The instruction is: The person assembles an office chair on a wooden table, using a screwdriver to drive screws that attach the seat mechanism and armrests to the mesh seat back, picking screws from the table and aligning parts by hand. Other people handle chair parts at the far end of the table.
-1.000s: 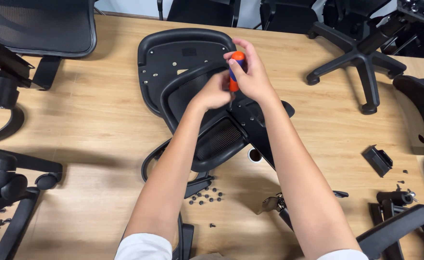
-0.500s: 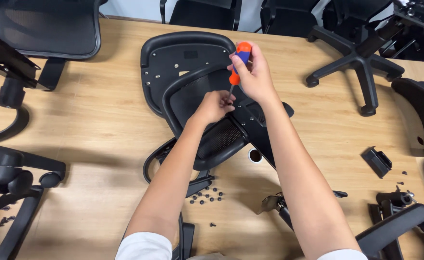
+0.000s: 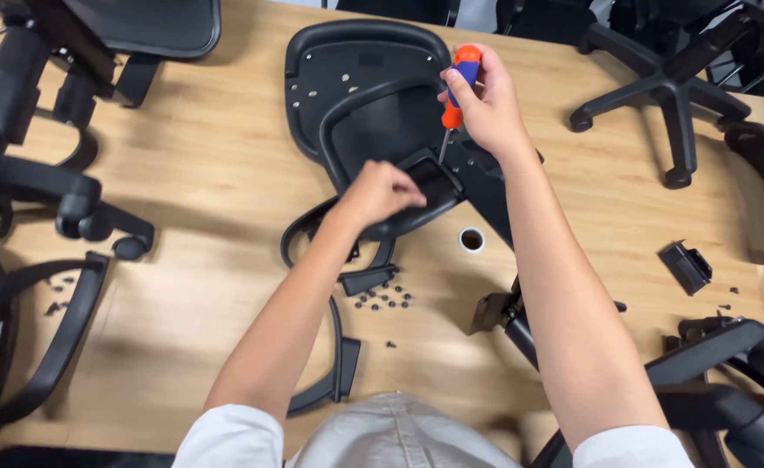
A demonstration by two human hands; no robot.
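I'm gripping the screwdriver (image 3: 456, 89) in my right hand (image 3: 486, 108), left hand (image 3: 380, 192) pinching the bracket (image 3: 434, 180); the tip could be slipping off sideways.

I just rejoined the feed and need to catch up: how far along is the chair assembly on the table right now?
Done: the curved black frame already lies on the seat pan. In hand: the right hand holds an orange-and-blue screwdriver, tip down at the black bracket that the left hand steadies. Left: loose screws remain on the table, and a wheeled base and an armrest lie unattached.
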